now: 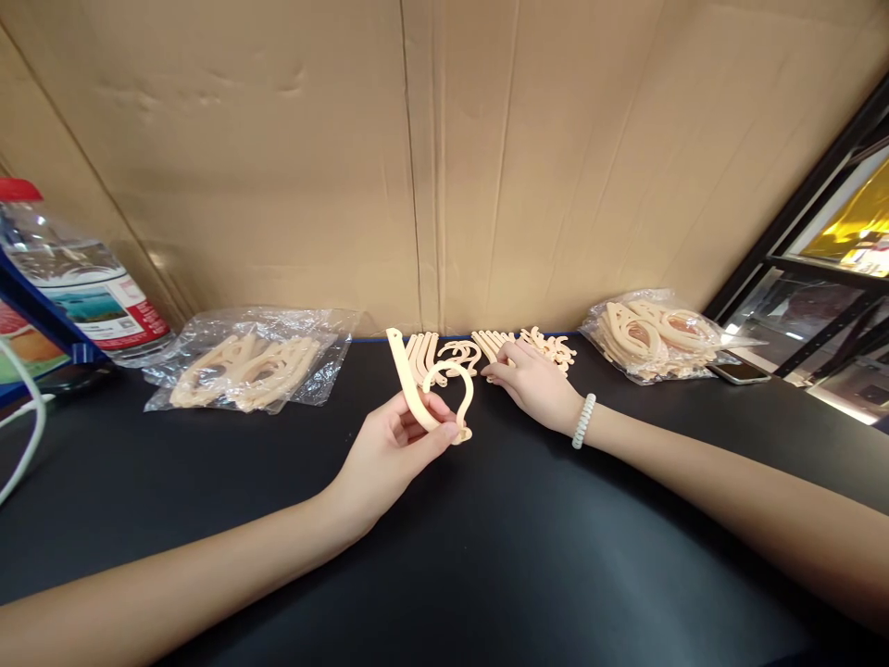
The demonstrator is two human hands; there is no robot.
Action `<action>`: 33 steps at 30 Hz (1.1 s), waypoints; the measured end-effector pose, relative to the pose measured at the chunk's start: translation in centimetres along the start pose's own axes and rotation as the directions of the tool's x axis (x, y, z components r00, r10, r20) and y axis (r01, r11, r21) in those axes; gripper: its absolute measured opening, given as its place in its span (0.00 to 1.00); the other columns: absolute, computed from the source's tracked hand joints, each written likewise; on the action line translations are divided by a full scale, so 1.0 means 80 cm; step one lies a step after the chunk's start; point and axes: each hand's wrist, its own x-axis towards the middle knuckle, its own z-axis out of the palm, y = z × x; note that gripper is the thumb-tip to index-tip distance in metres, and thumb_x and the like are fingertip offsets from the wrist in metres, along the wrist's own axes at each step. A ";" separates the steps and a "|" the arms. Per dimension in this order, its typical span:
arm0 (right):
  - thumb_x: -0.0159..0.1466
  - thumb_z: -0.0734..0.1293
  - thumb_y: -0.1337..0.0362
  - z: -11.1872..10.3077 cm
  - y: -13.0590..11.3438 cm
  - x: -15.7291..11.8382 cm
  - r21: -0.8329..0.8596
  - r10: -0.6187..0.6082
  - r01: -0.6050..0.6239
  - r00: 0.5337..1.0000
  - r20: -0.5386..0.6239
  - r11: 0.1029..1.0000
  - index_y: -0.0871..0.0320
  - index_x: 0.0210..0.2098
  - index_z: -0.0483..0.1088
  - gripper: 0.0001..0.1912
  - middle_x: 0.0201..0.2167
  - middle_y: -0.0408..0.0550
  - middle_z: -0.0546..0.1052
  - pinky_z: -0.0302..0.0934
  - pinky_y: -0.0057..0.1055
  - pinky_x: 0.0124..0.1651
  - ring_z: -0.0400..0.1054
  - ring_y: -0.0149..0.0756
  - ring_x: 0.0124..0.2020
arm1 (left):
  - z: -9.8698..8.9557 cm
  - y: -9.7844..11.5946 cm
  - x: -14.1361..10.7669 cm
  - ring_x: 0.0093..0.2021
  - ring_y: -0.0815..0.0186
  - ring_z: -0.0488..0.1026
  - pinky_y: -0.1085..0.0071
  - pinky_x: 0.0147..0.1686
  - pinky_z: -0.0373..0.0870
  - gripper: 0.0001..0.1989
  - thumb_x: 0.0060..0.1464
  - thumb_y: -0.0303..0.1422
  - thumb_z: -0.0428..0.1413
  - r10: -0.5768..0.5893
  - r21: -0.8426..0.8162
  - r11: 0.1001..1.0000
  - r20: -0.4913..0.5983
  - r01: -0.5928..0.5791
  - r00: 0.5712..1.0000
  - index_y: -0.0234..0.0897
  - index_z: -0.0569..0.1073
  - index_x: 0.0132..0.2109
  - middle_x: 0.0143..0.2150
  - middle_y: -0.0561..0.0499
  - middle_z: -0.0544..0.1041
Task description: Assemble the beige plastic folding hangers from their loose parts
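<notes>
My left hand (pixel 395 445) is closed on a beige plastic hanger arm (pixel 409 384), pinching its lower end. A curved hanger hook (pixel 469 398) meets the arm at my thumb and fingertips, so both pieces are held together above the table. My right hand (pixel 538 384), a pale coil band on its wrist, reaches over a row of straight beige hanger arms (pixel 486 345). Its fingers are partly spread, with the fingertips at the row; no lifted piece shows in them. Loose hooks (pixel 462 352) and another row of hanger arms (pixel 422 352) lie behind my left hand.
Small beige pieces (pixel 552 347) are heaped beyond my right hand. Clear bags of hanger parts lie left (pixel 243 371) and right (pixel 649 338). A phone (pixel 740 369) is beside the right bag. A water bottle (pixel 83 278) and white cable (pixel 31 435) are far left. Cardboard (pixel 312 167) stands behind.
</notes>
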 end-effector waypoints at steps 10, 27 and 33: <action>0.70 0.58 0.64 -0.026 -0.026 -0.014 0.402 0.310 -0.167 0.894 -0.324 0.900 0.57 0.47 0.70 0.11 0.23 0.43 0.73 0.64 0.29 0.28 0.66 0.31 0.21 | -0.002 -0.003 0.001 0.35 0.70 0.74 0.74 0.37 0.69 0.09 0.53 0.34 0.63 -0.041 -0.066 0.997 0.003 0.041 0.999 0.36 0.70 0.37 0.33 0.53 0.77; 0.48 0.79 0.56 -0.034 -0.060 -0.013 0.896 0.646 -0.326 0.622 0.443 -0.301 0.60 0.32 0.79 0.17 0.38 0.50 0.80 0.71 0.33 0.44 0.76 0.38 0.38 | -0.003 -0.001 0.003 0.35 0.70 0.73 0.73 0.38 0.69 0.09 0.52 0.32 0.63 -0.028 -0.038 0.999 0.026 0.029 0.999 0.36 0.69 0.36 0.33 0.54 0.76; 0.47 0.79 0.64 -0.037 -0.058 -0.014 0.886 0.643 -0.302 0.610 0.463 -0.352 0.57 0.33 0.74 0.16 0.29 0.40 0.76 0.69 0.29 0.40 0.74 0.30 0.31 | -0.003 -0.001 0.002 0.36 0.69 0.74 0.72 0.40 0.70 0.09 0.52 0.32 0.63 -0.037 -0.030 0.999 0.041 0.038 0.998 0.36 0.69 0.36 0.34 0.53 0.77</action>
